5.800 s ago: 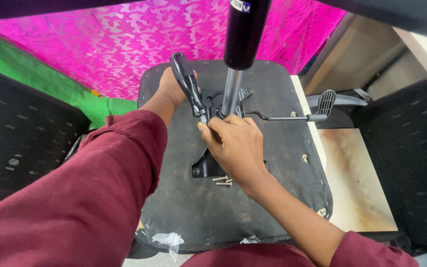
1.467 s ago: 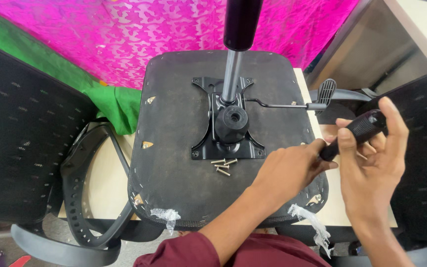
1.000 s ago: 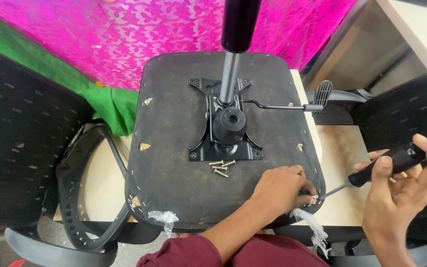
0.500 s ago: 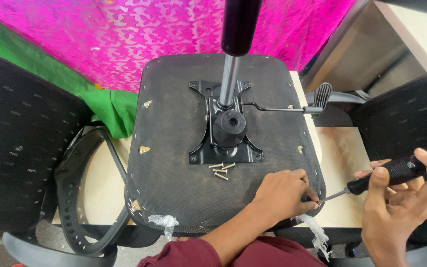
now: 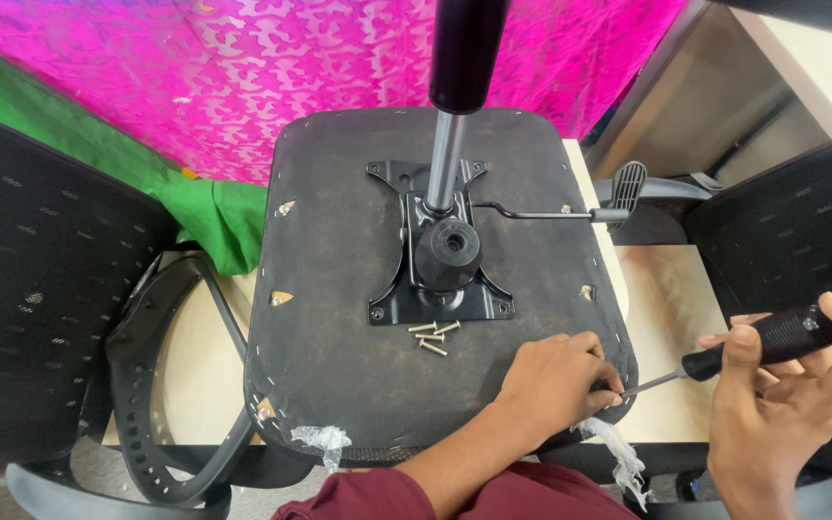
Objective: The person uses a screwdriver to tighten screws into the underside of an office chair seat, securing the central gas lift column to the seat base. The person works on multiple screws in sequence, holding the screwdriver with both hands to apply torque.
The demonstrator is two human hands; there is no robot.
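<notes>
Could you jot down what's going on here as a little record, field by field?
Setting: upturned chair seat on a table, pink cloth behind
Left hand: rests on the seat's near right edge, fingertips meeting the tool's tip
Right hand: grips a black-handled screwdriver
Loose parts: screws below the black mounting plate
Beside seat: black armrest at left

Magenta patterned cloth; green cloth; black-handled screwdriver; dark grey seat underside
</notes>
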